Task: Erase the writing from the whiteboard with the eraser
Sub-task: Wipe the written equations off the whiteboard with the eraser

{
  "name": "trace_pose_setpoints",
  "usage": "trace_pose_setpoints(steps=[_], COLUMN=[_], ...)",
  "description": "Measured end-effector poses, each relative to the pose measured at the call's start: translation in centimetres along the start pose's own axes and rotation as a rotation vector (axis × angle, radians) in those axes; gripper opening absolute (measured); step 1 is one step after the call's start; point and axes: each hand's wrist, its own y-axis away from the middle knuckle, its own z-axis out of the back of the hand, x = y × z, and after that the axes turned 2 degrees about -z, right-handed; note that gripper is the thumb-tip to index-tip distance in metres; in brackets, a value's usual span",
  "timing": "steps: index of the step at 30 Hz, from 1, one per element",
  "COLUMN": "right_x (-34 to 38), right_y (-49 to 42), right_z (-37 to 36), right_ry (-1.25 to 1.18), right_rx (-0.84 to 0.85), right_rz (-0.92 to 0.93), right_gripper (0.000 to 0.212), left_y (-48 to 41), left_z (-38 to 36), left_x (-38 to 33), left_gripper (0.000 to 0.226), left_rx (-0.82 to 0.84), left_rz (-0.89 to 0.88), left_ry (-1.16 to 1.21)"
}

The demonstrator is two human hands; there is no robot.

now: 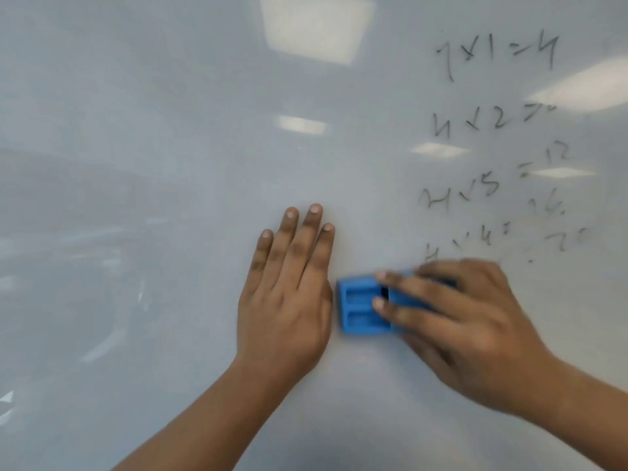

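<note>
Here the blue eraser (365, 305) is pressed flat against the whiteboard (153, 164), low and right of centre, with its moulded back and two recessed slots turned toward the camera. It is held by the right hand (475, 321), whose fingers (404, 283) are laid across the back while the rest of the hand wraps the right end; the thumb is hidden, so the exact grip underneath cannot be told. That hand is blurred, which suggests a stroke in progress, though this is only a judgement.

Just beside the eraser's left edge, the left hand (289, 294) is set flat on the board, nothing held, its fingers straight and close together, apparently as a brace.

Above and to the right of the eraser a column of handwritten sums (492, 130) is seen. The upper rows are fairly legible, while the lower rows, nearest the right hand, look fainter and partly broken up, and the lowest is partly covered by the hand. Whether that faintness comes from wiping or from blur and glare cannot be settled.

The rest of the board, left and centre, carries no writing, only reflections of ceiling lights (316, 28). The task is therefore judged to be at an early or middle stage: most of the column is left to be cleared, and upward passes over it would be called for.
</note>
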Motion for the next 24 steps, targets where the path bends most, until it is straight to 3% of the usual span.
trace_pose_setpoints(steps=[2,4,8,12,19,21,24], right_x=[-0.9,0.1,3.8,1.8,-4.1,-1.8,3.0], right_y=[-1.3,-0.1,7.0,9.0,4.1,5.6,10.4], right_z=[0.4,-0.2,-2.2,-0.9,1.3,0.3,-1.3], right_ry=[-0.013,0.001,0.004,0.140,0.160,0.120,0.070], right_rx=[-0.035,-0.056,0.034,0.125,-0.120,-0.118,-0.036], right_rz=[-0.159,-0.176,0.020,0.149,-0.354,-0.388,-0.282], right_gripper=[0.023,0.022,0.018,0.029,0.042,0.038,0.029], left_y=[0.3,0.4,0.3,0.3,0.3,0.3,0.2], left_z=[-0.1,-0.2,-0.3,-0.4,-0.4,-0.4,-0.4], left_x=[0.2,0.3,0.2,0.1,-0.1,-0.1,-0.2], left_gripper=[0.053,0.053,0.052,0.052,0.050,0.049,0.049], left_rx=[0.008,-0.001,-0.013,-0.014,-0.028,-0.033,-0.035], left_rz=[-0.019,-0.027,-0.017,-0.015,0.004,0.007,0.014], left_ry=[-0.048,-0.066,-0.082,-0.083,-0.050,-0.043,-0.030])
